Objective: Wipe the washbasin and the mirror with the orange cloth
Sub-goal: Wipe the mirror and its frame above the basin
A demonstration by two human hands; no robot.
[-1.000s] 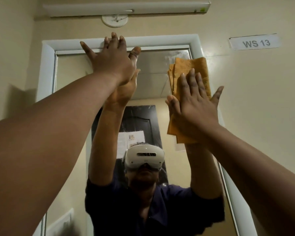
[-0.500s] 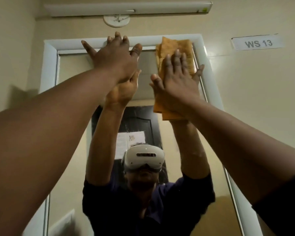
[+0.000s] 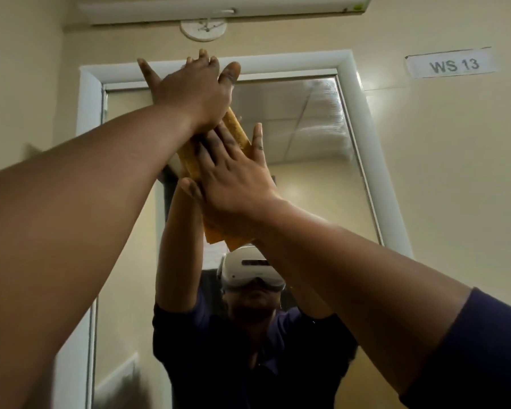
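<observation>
Right hand [image 3: 233, 178] presses folded orange cloth [image 3: 236, 134] flat on white-framed wall mirror [image 3: 307, 119], fingers straight. Left hand [image 3: 194, 90] spread flat at top frame, overlapping. Risk: cloth slips from unpinched palm, hands collide.

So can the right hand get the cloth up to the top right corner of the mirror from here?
Probably yes. The right hand presses the folded orange cloth flat on the white-framed mirror, and the glass toward that corner is bare; the left hand rests further left.

folded orange cloth [image 3: 239, 131] flat against white-framed mirror [image 3: 307, 119]
</observation>
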